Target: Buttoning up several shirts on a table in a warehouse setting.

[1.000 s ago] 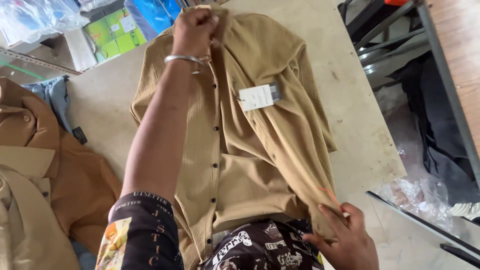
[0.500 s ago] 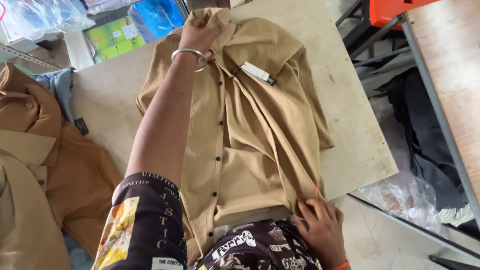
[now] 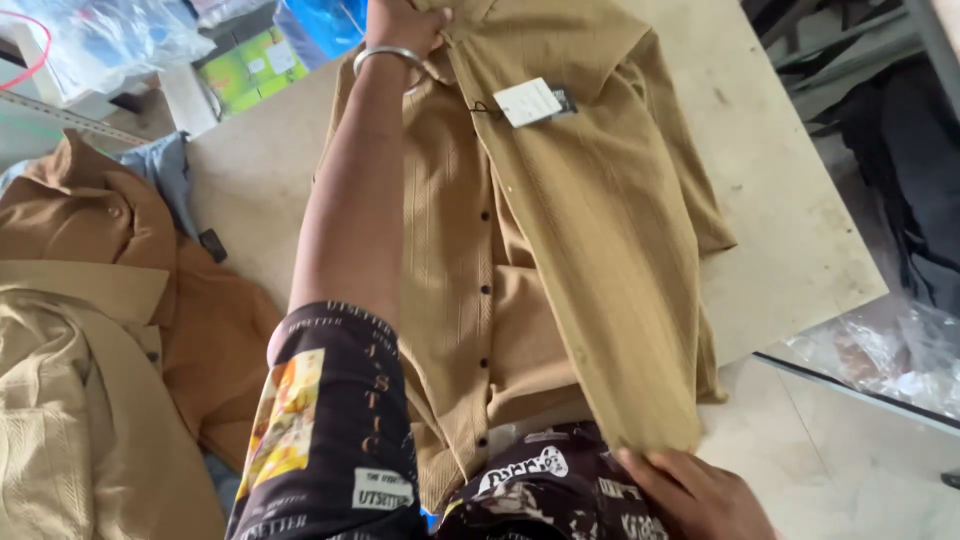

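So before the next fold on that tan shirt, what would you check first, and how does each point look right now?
1. Left hand grips the shirt at the collar: ok.
2. Right hand holds the hem of the folded-over side: ok.
3. Folded panel lies flat: not ok, long creases run down it.
4. Paper tag lies on top of the cloth, not trapped under a fold: ok.
5. Buttons all fastened: cannot tell, the arm hides part of the row.
6. Shirt rests fully on the table: not ok, the hem hangs past the near edge.
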